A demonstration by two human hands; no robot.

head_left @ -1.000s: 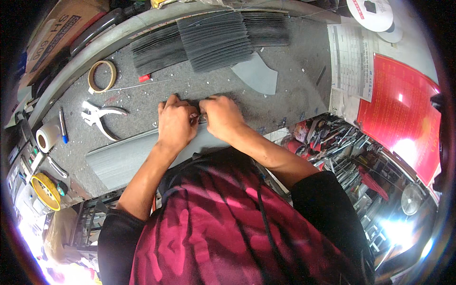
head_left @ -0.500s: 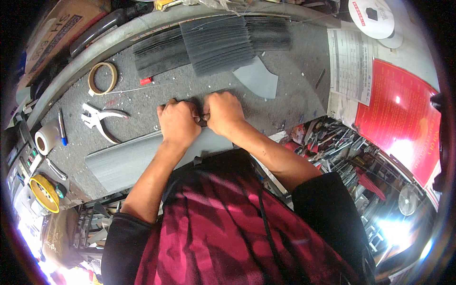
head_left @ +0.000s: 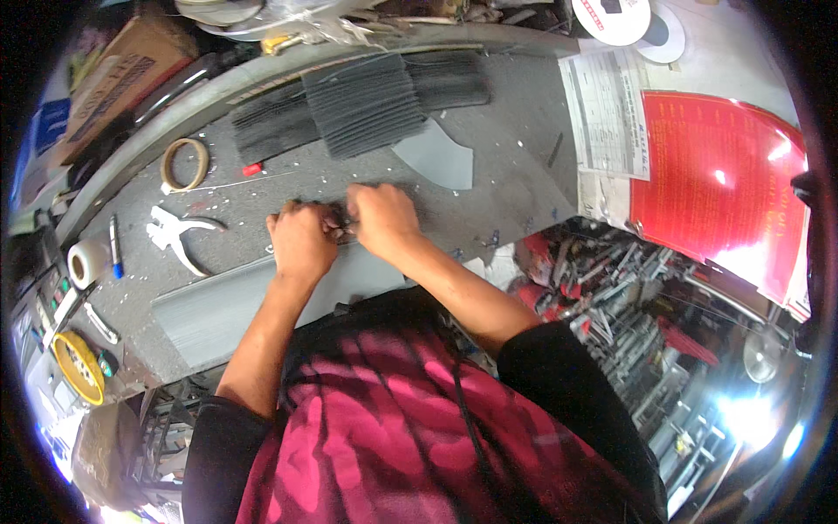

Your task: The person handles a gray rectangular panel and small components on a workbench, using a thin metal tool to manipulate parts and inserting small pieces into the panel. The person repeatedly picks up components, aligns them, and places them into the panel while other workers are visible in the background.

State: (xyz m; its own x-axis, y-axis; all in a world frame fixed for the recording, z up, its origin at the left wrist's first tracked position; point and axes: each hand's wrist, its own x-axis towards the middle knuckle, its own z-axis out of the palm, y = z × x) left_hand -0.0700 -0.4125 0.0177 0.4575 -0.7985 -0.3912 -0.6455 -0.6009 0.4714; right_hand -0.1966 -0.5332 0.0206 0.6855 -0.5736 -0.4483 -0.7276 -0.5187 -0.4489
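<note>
My left hand [head_left: 303, 237] and my right hand [head_left: 384, 218] are both closed, side by side over the grey worktop. Between them is a small dark piece, mostly hidden by the fingers and too blurred to name. Right below the hands, along the near edge, lies a long light-grey finely ridged sheet [head_left: 214, 310], partly covered by my left forearm. Beyond them, dark pleated mesh pieces [head_left: 362, 105] overlap one another. A light-grey curved flat piece [head_left: 441, 157] touches the mesh's near right corner.
White-handled pliers [head_left: 179, 234], a tape roll [head_left: 201, 177] and a small red piece [head_left: 252, 169] lie left of my hands. A marker [head_left: 114, 249], white roll [head_left: 81, 265] and yellow ring-shaped container [head_left: 63, 349] stand farther left. Metal offcuts [head_left: 602, 288] crowd the lower right.
The whole view has shifted, so the bench items appear farther left. My hands keep their closed grip, close together at about the same place on the worktop.
</note>
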